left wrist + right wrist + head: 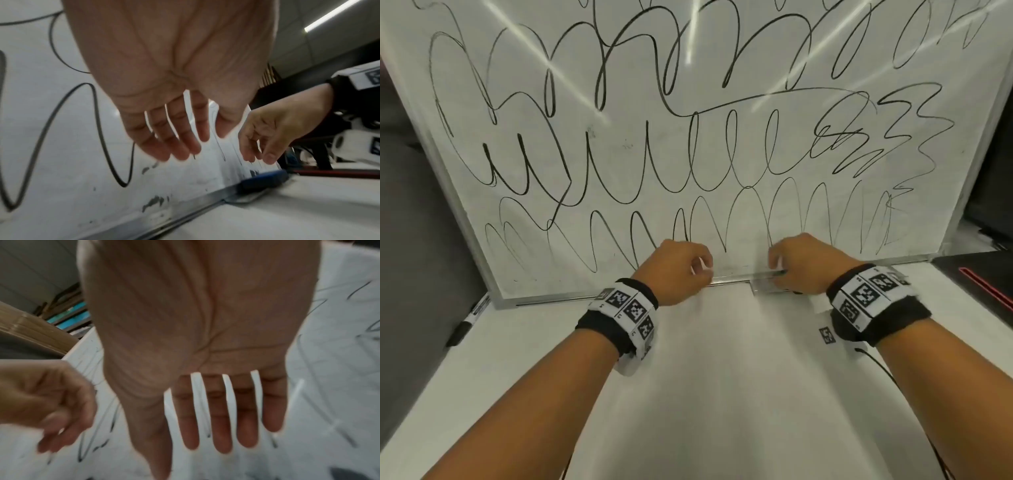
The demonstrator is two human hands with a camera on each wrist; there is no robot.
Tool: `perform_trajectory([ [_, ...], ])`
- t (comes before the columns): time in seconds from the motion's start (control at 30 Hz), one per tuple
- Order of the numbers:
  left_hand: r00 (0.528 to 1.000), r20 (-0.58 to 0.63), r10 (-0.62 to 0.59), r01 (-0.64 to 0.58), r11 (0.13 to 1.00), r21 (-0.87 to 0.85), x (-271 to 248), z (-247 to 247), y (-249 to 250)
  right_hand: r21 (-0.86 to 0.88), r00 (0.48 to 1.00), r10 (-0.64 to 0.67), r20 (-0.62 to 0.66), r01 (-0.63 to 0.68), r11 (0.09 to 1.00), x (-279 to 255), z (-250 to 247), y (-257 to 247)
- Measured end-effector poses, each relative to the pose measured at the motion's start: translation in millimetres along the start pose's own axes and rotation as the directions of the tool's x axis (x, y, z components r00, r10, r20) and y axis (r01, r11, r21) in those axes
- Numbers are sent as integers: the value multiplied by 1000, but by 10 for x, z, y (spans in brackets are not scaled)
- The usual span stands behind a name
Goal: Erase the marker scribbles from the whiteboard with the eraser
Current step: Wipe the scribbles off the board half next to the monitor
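The eraser (265, 179) lies lengthwise along the whiteboard's (722, 154) bottom ledge, directly below the right hand (801, 263), the nearer one; both it and the left hand (678, 270) hang loosely open, holding nothing.

You are in what looks like an office or work room: a scribbled whiteboard (688, 144) leans on a white table (722, 377), a black marker (469, 320) lies at its near-left corner, strip lights (331, 15) run along a panelled ceiling, and flat cardboard (30, 331) is stacked at the far left.
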State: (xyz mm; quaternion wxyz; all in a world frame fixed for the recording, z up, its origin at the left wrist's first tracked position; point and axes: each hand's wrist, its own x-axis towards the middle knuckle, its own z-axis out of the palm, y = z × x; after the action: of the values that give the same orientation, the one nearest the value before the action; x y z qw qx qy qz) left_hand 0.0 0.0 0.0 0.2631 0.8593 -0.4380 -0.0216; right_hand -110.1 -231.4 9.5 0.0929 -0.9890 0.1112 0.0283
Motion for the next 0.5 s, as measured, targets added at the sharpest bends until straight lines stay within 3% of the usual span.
perform_trajectory([
  [0.07,983,181,-8,-23,986,167,53,123,45,-85,991,90,99,-82,993,-53,-42,135],
  [0.17,925,378,-35,-76,959,273,145,425,138,-151,967,176,186,-149,977,-122,-29,341],
  [0.37,842,537,50,-261,910,324,489,845,493,-151,956,225,186,-198,968,-126,39,589],
  [0.5,818,571,70,-325,875,359,652,990,700,-129,963,230,139,-213,969,-122,91,732],
])
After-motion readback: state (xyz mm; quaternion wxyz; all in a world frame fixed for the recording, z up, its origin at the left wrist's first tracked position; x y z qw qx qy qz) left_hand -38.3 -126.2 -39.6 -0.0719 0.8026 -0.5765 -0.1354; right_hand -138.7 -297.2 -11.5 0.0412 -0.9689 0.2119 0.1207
